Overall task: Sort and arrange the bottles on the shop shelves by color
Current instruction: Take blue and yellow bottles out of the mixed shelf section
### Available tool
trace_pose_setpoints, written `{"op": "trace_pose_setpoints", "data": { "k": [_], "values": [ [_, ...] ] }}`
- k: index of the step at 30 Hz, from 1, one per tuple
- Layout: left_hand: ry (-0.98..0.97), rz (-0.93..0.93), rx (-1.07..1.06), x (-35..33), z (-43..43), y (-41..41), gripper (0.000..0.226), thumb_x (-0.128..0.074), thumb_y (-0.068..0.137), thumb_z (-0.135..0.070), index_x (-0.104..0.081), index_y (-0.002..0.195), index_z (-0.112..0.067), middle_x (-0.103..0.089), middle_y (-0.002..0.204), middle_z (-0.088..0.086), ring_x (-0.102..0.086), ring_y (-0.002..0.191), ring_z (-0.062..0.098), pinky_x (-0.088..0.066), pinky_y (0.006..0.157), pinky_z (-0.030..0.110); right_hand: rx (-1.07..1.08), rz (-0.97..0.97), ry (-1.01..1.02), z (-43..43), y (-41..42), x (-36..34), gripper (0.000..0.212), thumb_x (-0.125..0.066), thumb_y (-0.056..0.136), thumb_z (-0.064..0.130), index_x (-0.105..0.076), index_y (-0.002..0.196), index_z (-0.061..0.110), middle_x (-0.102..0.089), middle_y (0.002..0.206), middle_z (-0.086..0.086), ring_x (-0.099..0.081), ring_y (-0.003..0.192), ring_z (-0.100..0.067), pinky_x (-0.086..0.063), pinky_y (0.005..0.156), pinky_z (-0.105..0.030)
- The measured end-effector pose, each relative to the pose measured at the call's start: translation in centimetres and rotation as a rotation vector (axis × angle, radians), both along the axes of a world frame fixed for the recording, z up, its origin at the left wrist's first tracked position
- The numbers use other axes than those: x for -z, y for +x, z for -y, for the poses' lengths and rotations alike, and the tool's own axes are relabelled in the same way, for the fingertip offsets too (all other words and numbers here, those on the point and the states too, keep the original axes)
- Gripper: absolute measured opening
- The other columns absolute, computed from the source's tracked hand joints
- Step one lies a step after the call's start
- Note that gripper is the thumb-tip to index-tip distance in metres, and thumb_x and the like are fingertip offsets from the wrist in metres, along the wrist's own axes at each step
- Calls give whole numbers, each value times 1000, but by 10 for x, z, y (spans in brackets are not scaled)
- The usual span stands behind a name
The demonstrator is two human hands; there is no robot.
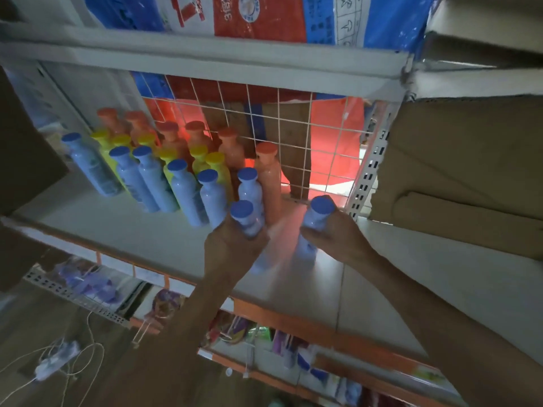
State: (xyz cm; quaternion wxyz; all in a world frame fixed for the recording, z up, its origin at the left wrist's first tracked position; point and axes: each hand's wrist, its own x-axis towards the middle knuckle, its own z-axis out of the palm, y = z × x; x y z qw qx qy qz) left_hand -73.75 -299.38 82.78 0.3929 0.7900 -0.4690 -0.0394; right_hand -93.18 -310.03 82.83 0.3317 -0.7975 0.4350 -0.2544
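On the white shelf [123, 230] stand three rows of bottles: several orange ones [266, 168] at the back by the wire grid, several yellow ones [217, 165] in the middle, several blue ones [152, 177] in front. My left hand [232, 248] grips a blue-capped bottle [242, 215] at the right end of the blue row. My right hand [338, 236] holds another blue bottle [318, 215] upright on the shelf, a little to the right and apart from the rows.
A white wire grid [293, 136] backs the shelf. A perforated upright post [367, 177] and a brown cardboard box [464, 171] stand at the right. Lower shelves [293, 348] hold packaged goods. A brown panel [23, 160] is at the left.
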Motion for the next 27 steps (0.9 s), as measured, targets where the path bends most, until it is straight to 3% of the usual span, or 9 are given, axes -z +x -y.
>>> {"op": "trace_pose_setpoints", "data": {
  "k": [3,5,8,11,14,17,21,24,27],
  "values": [
    [24,0,105,-1,7,-20,36,-77,77,-40,-56,88,-12,-69,84,16,-65,80,39,-44,67,35,133,15,68,-13,-22,-5,21,-71,79,31,-63,90,15,-68,84,0,-62,78,-13,-44,73,-28],
    [35,-18,186,2,17,-37,38,-70,75,-49,-52,78,-17,-68,78,13,-66,76,36,-48,66,36,219,41,101,-21,-45,-5,20,-75,80,30,-65,92,17,-70,88,0,-65,83,-14,-48,80,-31],
    [26,-50,345,7,36,-73,29,-71,77,-44,-53,76,-20,-68,78,8,-67,78,32,-42,65,28,335,124,126,-33,-89,-4,22,-78,80,27,-69,99,20,-72,94,3,-68,91,-13,-52,88,-35],
    [54,-79,514,8,51,-114,28,-77,77,-39,-54,79,-23,-71,85,5,-68,85,32,-45,69,29,455,130,97,-46,-137,-10,22,-78,81,28,-66,99,30,-71,92,11,-67,88,-5,-52,83,-24],
    [76,-110,680,8,64,-161,33,-71,77,-47,-65,98,-23,-73,95,-2,-68,91,25,-51,76,33,601,56,56,-62,-190,-14,25,-75,82,35,-62,103,33,-66,91,18,-62,83,5,-42,70,-8],
    [100,-105,801,5,73,-213,34,-66,76,-50,-65,98,-23,-71,93,-6,-68,91,20,-49,73,29,761,0,51,-75,-244,-13,30,-73,82,35,-61,108,26,-65,95,9,-63,83,-8,-42,71,-17],
    [185,-136,919,1,77,-283,37,-63,75,-51,-64,99,-23,-71,96,-5,-67,93,19,-54,79,35,909,-145,27,-91,-310,-12,34,-73,83,36,-63,106,13,-68,93,-6,-64,82,-24,-46,71,-29],
    [224,-133,960,0,79,-332,27,-69,80,-39,-64,103,-25,-69,96,-8,-65,93,16,-52,81,31,974,-184,3,-95,-351,-13,30,-76,82,31,-59,96,10,-64,85,-7,-60,74,-26,-38,65,-28],
    [235,-140,984,0,85,-376,28,-68,81,-35,-64,106,-25,-70,99,-8,-66,95,15,-53,83,32,1034,-164,28,-89,-391,-12,30,-76,80,34,-59,93,13,-63,81,-4,-59,72,-23,-40,64,-29]
  ]
}}
